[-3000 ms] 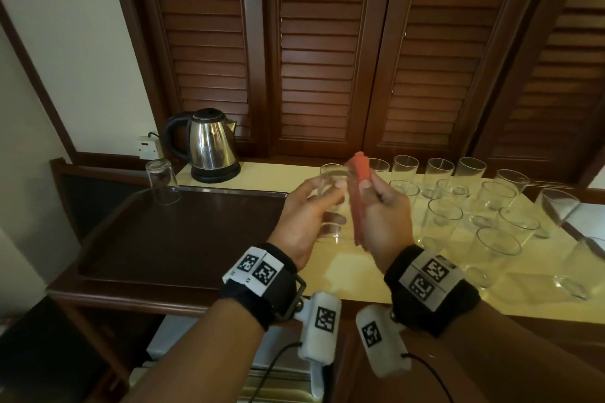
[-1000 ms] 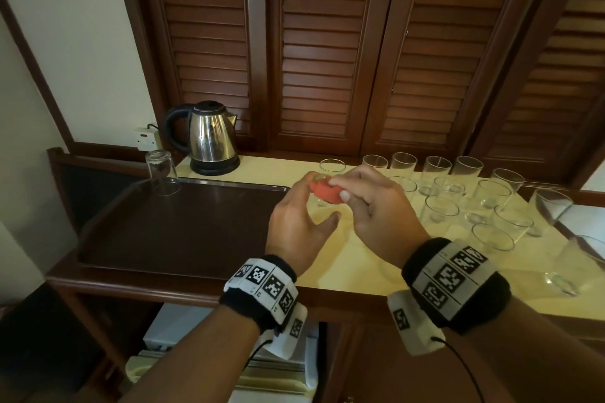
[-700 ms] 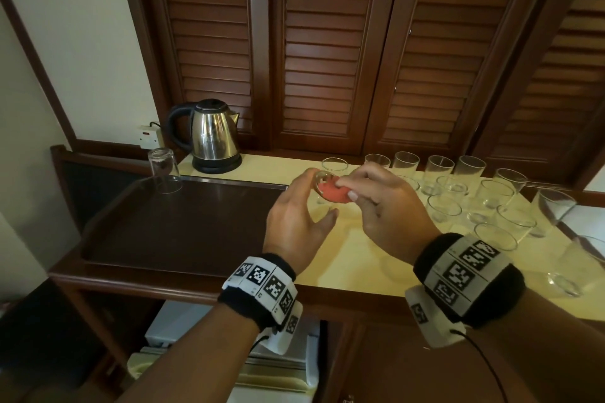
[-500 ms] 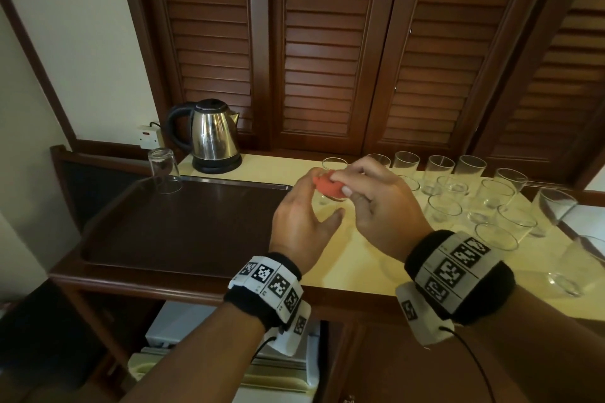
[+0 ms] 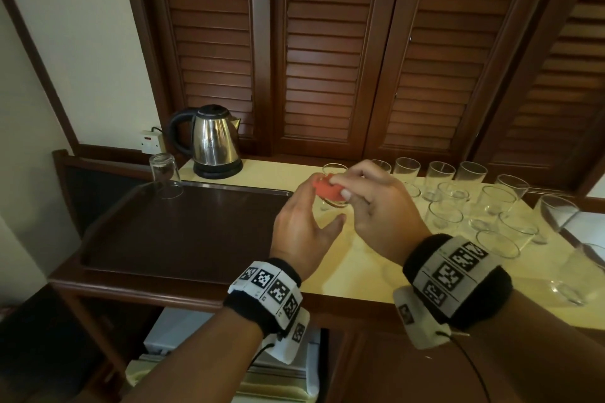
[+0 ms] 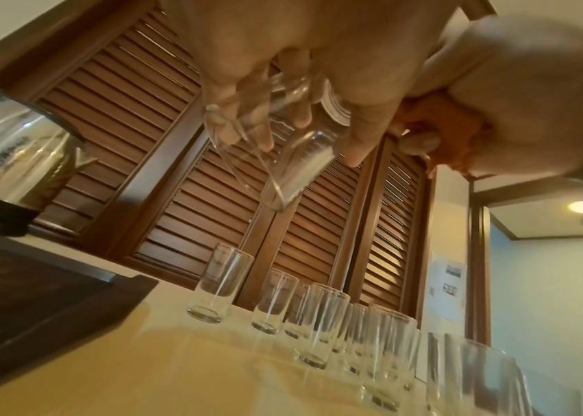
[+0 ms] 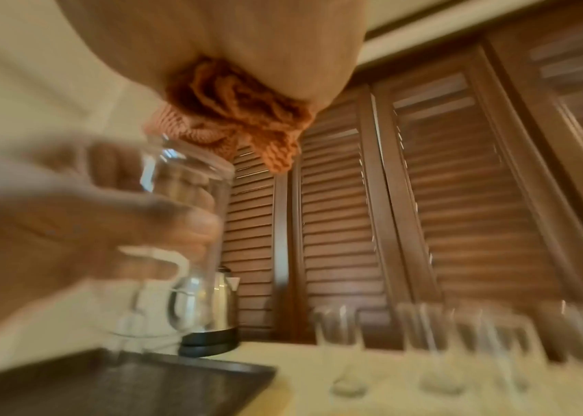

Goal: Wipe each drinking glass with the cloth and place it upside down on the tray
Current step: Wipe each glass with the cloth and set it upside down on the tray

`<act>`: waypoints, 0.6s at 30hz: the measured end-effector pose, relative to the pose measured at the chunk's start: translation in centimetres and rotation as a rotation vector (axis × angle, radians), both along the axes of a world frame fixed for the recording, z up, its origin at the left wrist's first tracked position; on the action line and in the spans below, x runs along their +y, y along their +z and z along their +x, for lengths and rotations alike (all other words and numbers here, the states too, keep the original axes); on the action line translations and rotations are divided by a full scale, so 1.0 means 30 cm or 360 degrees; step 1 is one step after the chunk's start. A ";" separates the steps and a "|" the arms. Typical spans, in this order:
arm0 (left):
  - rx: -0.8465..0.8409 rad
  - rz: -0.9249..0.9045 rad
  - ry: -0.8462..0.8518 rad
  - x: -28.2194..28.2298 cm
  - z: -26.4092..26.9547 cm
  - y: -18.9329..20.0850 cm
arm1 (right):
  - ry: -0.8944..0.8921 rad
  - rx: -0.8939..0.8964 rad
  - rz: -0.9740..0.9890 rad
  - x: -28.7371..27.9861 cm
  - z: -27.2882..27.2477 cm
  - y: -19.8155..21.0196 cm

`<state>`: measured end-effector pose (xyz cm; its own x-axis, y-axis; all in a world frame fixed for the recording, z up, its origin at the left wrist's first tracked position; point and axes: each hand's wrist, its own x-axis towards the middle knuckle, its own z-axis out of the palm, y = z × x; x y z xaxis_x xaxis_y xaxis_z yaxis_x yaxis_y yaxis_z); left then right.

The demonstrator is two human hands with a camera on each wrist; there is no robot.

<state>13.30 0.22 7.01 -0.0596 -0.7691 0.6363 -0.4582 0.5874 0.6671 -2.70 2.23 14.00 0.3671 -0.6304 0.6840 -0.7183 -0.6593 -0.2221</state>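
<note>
Dark brown, the tray [image 5: 183, 232] sits at your far left on the wooden cabinet, and one drinking glass [image 5: 165, 178] stands upside down in its far left corner. Behind the tray's far edge a steel electric kettle [image 5: 214, 141] rests on its black base on the pale yellow counter [image 5: 357, 275], with a wall socket [image 5: 151, 142] to its left.

Over the counter, just right of the tray, your left hand [image 5: 302, 229] grips a clear tumbler [image 6: 275, 135]; the left wrist view shows your fingers [image 6: 247, 123] curled round its wall and seen through the glass, the thumb along the other side, and the glass tilted. Your right hand [image 5: 376, 209] meets it from the right, fingers and thumb pinching a bunched orange cloth [image 5: 327, 188] against the top end of that glass. From the right wrist view the knitted cloth bulges out below your palm and touches the glass's upper edge; that picture is blurred, so you cannot tell how deep the cloth goes.

Farther right, a cluster of upright empty glasses [image 5: 458, 203] stands on the counter in rough rows, reaching to its right end. Brown louvred doors [image 5: 327, 42] close the wall behind everything.
</note>
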 end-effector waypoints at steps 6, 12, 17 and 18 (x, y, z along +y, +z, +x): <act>-0.0007 0.0011 -0.0042 0.005 0.003 -0.014 | -0.0163 0.0062 -0.0059 -0.010 -0.020 -0.007; 0.0051 0.0046 -0.0011 -0.005 0.015 -0.031 | -0.0062 0.0087 -0.0020 -0.006 -0.036 -0.018; 0.0039 0.0042 -0.0039 0.010 -0.003 -0.029 | 0.0067 0.0011 0.0038 0.007 -0.012 -0.027; 0.0039 0.0031 -0.0030 0.008 0.006 -0.028 | 0.0078 0.0008 0.0048 0.007 -0.022 -0.031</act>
